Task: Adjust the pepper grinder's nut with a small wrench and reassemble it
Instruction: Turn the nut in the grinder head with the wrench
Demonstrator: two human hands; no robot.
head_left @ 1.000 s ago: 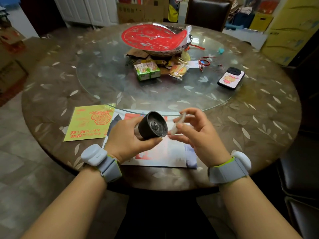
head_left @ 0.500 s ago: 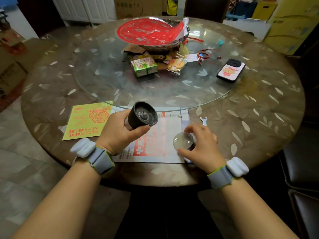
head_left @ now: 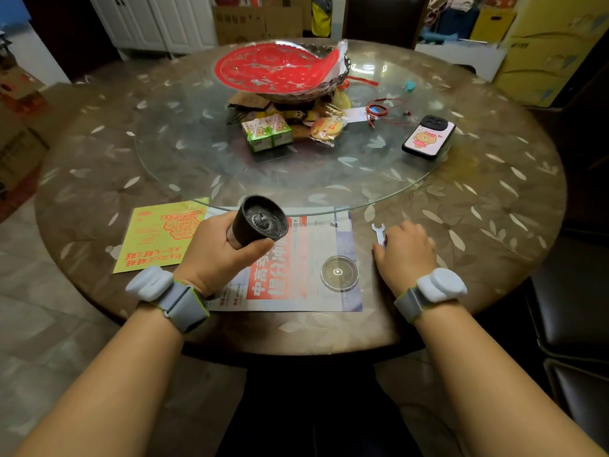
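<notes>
My left hand (head_left: 217, 255) grips the black pepper grinder (head_left: 260, 222) above the newspaper (head_left: 316, 239), its open underside tilted up so the metal nut in the middle shows. The clear round cap (head_left: 339, 273) lies flat on the newspaper, apart from both hands. My right hand (head_left: 407, 250) is down on the table to the right of the paper, thumb and curled fingers closed on the lower end of the small silver wrench (head_left: 378, 229). Only the wrench's open jaw end sticks out beyond my fingers.
A yellow leaflet (head_left: 161, 234) lies left of the newspaper. On the glass turntable (head_left: 184, 166) sit a phone (head_left: 428, 136), green juice cartons (head_left: 267, 135), snacks, red cord and a bowl with a red paper cutting (head_left: 280, 69). Dark chairs stand at the right.
My right hand set the clear cap down on the newspaper, let it go and moved right onto the wrench. My left hand kept hold of the grinder.
</notes>
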